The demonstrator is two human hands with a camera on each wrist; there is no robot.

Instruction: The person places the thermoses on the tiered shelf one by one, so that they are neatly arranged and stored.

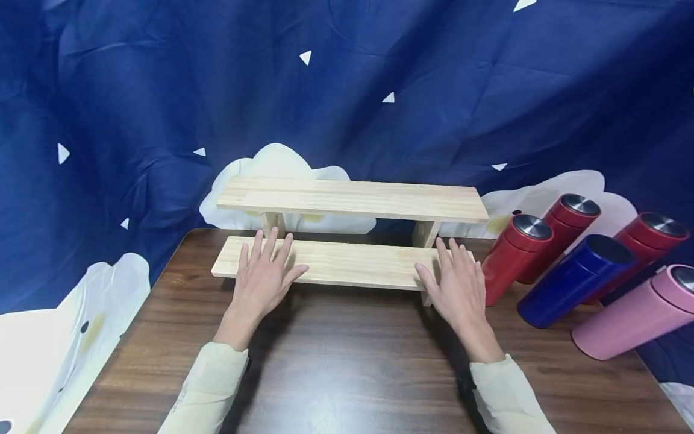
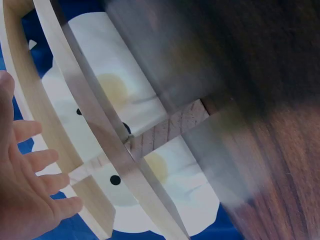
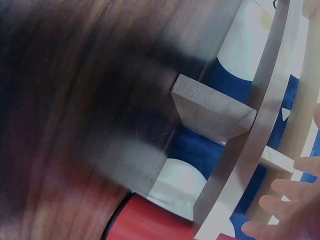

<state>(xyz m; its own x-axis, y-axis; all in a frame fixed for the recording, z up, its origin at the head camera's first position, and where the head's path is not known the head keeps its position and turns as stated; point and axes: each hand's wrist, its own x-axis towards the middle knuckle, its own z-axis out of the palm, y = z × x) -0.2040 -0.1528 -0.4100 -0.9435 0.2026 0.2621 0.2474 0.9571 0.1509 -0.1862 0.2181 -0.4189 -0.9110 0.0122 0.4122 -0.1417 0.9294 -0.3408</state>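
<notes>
A pale wooden two-tier shelf stands at the back of the table, its upper board (image 1: 352, 199) behind and above its lower board (image 1: 347, 262). My left hand (image 1: 264, 274) is over the left part of the lower board, fingers spread and holding nothing. Over the board's right end is my right hand (image 1: 458, 286), also with straight, spread fingers and nothing in it. Both wrist views show the shelf from its front underside, with a wooden support (image 2: 170, 127) on the left and another support (image 3: 215, 107) on the right.
Right of the shelf stand several bottles with lids: a front red bottle (image 1: 509, 265), two more red ones behind, a blue bottle (image 1: 569, 286) and a pink bottle (image 1: 629, 319). The brown table (image 1: 347, 349) ends at a dark blue patterned cloth (image 1: 347, 108).
</notes>
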